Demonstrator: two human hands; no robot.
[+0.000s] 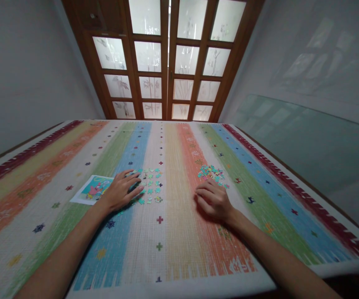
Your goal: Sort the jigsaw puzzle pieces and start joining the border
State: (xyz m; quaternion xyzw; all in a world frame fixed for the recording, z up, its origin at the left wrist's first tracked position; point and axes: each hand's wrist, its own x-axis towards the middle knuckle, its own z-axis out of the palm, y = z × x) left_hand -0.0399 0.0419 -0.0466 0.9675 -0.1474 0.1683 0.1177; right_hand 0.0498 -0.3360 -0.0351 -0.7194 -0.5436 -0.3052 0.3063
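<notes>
A striped cloth [173,216] covers the bench beyond both hands, below a wooden frosted-glass door [169,62] and plain walls. The left hand [120,192] lies flat and released on spread puzzle pieces [151,185], picture card [92,189] just outside it. The right hand [213,200], loosely curled and empty, rests just short of a piece pile [211,172]. No legible writing.

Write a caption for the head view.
Left hand rests on spread puzzle pieces; right hand beside a heap, striped cloth.
</notes>
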